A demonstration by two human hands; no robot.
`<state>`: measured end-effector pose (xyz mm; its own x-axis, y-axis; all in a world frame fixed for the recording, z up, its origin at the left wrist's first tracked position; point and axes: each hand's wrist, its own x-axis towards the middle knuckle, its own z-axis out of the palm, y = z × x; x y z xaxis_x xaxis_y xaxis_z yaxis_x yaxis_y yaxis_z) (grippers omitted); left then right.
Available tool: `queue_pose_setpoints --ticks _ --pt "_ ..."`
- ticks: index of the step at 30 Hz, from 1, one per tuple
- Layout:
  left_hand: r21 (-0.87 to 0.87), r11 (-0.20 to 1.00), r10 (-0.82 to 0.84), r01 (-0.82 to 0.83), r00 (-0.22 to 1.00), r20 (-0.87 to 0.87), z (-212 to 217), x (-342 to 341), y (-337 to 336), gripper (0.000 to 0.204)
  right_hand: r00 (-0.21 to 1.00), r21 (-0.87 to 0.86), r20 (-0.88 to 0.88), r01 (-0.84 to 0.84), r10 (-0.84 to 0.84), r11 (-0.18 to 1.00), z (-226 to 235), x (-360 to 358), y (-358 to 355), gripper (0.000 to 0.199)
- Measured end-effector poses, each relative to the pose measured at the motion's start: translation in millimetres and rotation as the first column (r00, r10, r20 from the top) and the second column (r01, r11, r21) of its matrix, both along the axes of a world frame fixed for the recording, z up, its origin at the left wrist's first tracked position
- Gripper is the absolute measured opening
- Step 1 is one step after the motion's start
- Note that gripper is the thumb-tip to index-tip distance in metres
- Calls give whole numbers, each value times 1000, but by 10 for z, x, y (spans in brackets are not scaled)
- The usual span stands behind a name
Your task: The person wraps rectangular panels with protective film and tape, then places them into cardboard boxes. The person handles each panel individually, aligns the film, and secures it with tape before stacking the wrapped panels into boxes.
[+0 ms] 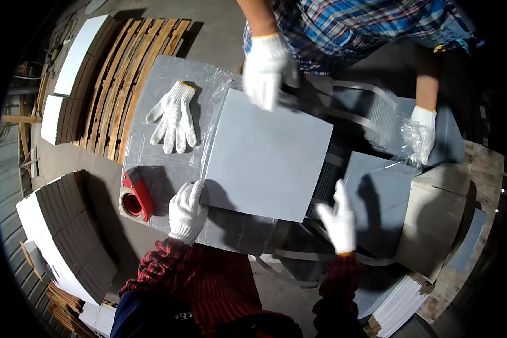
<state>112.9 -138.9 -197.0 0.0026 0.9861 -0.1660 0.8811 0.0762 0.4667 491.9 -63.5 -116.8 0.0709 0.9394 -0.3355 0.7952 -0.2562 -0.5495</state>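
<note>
The co-worker's body [349, 34] is cut off by the upper edge. Their white-gloved hand [265, 73] is blurred and covers part of the grey board [267, 160], which itself hides some worktop [239, 231]. Whether the left hand [187, 213] grips the board cannot be told. The pallet's [110, 84] nearer corner disappears behind the worktop.

I make out white knitted gloves [185, 221] on the left hand [187, 212] and right hand [338, 221], the right cuff [346, 253] orange-edged, and red-and-black checked sleeves [162, 265]. Shadow dims the dark blue garment [136, 315], white-lettered, perhaps an apron.
</note>
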Motion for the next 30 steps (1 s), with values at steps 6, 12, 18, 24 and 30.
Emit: queue_pose_setpoints --ticks 6,12,18,24,30 --pt "-204 977 -97 66 985 -146 79 52 246 87 988 -384 153 31 31 923 -543 -357 -547 111" --pt "-260 960 -160 100 962 -220 52 107 331 88 973 -163 223 -20 56 986 -878 -455 -677 113" --pt "-317 941 -204 115 943 -264 -87 63 334 103 966 -176 255 14 32 984 -858 -507 -671 112" --pt "-349 928 -235 131 932 -277 -43 79 347 104 954 -148 297 94 -47 985 -870 -590 -686 106" --pt "-405 903 -250 142 941 -229 194 248 428 97 951 85 255 160 -177 983 -989 -538 -886 93"
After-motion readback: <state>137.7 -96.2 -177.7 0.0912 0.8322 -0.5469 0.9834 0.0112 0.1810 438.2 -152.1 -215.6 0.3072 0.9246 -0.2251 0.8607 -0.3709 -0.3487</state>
